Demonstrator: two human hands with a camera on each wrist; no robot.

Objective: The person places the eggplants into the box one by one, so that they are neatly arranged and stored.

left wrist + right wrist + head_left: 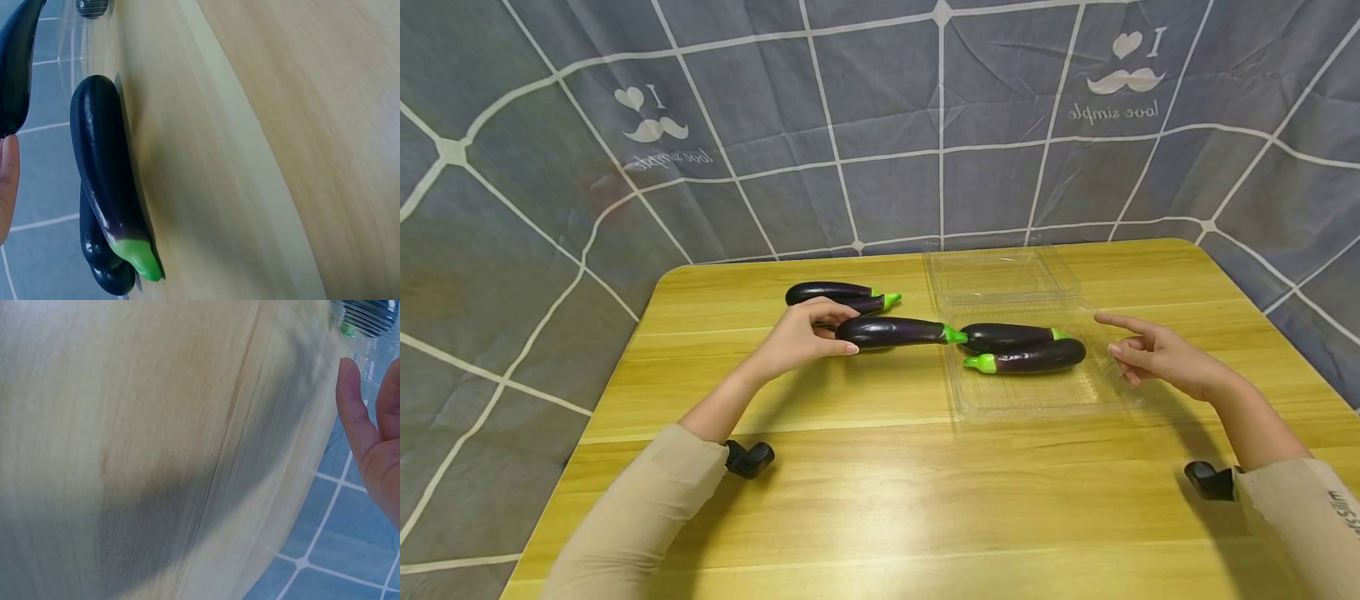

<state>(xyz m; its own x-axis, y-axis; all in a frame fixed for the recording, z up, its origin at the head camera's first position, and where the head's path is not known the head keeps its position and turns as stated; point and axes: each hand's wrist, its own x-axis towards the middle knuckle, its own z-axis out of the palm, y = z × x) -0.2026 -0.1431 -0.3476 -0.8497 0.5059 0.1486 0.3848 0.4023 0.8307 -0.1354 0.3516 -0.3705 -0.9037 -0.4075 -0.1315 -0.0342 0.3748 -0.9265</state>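
Observation:
My left hand [801, 337] grips a dark purple eggplant [891, 332] by its rounded end, its green stem toward the right. In the left wrist view this eggplant [14, 69] shows at the left edge, above a fingertip. Two more eggplants [827, 291] lie side by side behind that hand, partly hidden by it. A clear plastic clamshell box [1045, 400] stands open with two eggplants [1041, 357] in its base, their stems pointing opposite ways. My right hand [1168, 358] hovers by the box's right side, index finger extended, holding nothing; whether it touches the rim I cannot tell.
The box's transparent lid [1000, 275] lies folded back toward the rear table edge. A grey cloth [880, 125] with white lines hangs behind and around the wooden table [880, 500]. Each wrist wears a small black camera [749, 459].

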